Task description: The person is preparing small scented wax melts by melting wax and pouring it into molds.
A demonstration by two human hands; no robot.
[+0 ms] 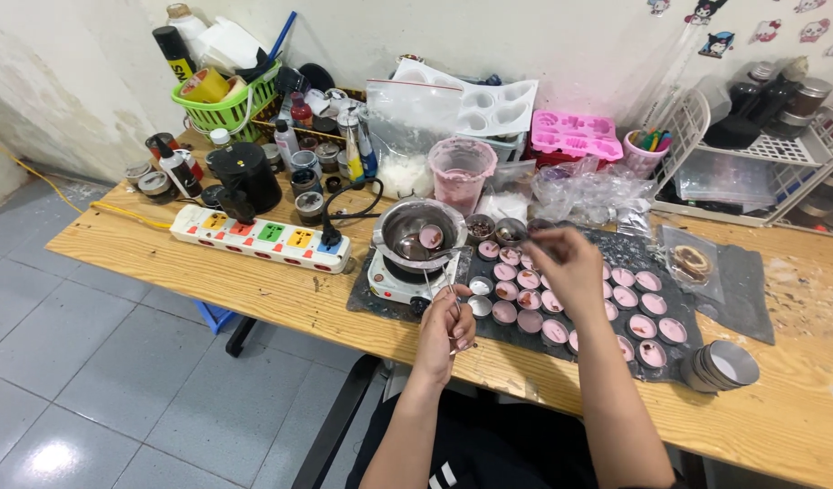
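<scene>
Left hand (445, 330): fingers curled shut around thin metal tweezers (442, 282), held over the near table edge, tips pointing up toward the hotplate. Right hand (569, 264): raised above the rows of cups, fingertips pinched together; whether anything small sits between them cannot be told. Cups (561, 303): many small round metal cups, most filled with pink wax, set in rows on a dark mat (747, 290); two nearest the hotplate look pale or unfilled. Hotplate (400, 279): small, white, at the left end of the mat, just beside the cups. Pot (419, 234): steel, on the hotplate, with a little pink at the bottom. Stack of empty cups (720, 365): lying on its side at the right end of the mat. Power strip (261, 237): white with coloured switches, left of the hotplate, one black plug in it. Pink measuring cup (460, 172): behind the pot, beside a clear bag of white flakes (406, 172). Pink mould (575, 136) and white mould (489, 104): against the wall. Green basket (225, 104): back left corner, holding bottles and tape. Black jug (246, 177): in front of the basket, among small jars and bottles. White wire rack (751, 149): far right, holding dark jars. Table (163, 263): wooden, bare at its left front. Floor (118, 380): grey tiles.
</scene>
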